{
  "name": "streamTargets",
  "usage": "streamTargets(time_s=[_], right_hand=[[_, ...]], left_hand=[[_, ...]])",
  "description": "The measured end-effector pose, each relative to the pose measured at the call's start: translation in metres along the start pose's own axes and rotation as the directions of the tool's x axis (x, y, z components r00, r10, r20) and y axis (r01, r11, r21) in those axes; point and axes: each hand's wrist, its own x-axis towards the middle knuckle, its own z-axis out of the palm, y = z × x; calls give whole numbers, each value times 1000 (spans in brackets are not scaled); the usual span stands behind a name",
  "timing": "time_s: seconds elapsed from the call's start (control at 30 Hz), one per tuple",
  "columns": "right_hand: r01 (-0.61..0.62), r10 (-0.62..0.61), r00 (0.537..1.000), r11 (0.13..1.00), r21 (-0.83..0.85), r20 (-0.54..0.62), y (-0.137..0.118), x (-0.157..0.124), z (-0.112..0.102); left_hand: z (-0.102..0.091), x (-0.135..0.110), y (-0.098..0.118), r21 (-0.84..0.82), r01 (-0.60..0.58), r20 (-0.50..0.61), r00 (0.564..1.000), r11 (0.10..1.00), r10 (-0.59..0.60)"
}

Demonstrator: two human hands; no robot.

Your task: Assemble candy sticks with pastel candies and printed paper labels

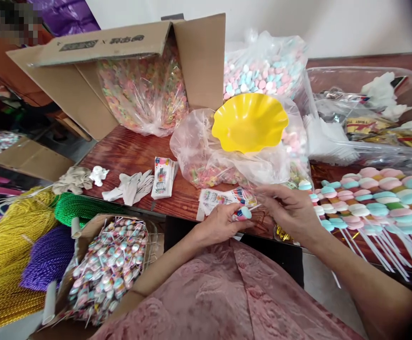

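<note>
My left hand (220, 222) is closed around a small pastel candy piece (243, 213) at the table's near edge. My right hand (289, 210) is just to its right, fingers curled and pinched toward the same candy, holding what seems to be its thin white stick. Printed wrappers (215, 196) lie on the wood right behind both hands. Rows of candy skewers on white sticks (365, 198) lie to the right of my right hand. A yellow wavy bowl (249, 122) rests on a clear bag of sweets (199, 151) behind the hands.
An open cardboard box (192, 56) holds a bag of coloured rings. A second bag of pastel sweets (262, 71) stands at the back. A box of wrapped lollipops (108, 267), coloured cord bundles (21, 245) and a wrapper stack (163, 177) sit left.
</note>
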Motion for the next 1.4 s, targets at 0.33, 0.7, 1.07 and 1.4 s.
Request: streamTargets(time_s=[0.33,0.7,1.07,1.4], right_hand=[[201,-181,971,973,-118,157,-9,21,-22],[205,-203,942,979,20,268,-6,5,21],[189,-193,968,981,42,162,-5,13,14],[-261,333,942,786,561,-29,9,-31,33]], left_hand=[[-7,4,1,-400,303,406,905,865,-129],[-6,8,-3,-297,317,358,911,901,-202],[-14,4,0,-533,243,171,969,811,-177],[11,11,-1,-275,-18,-231,972,961,-47]])
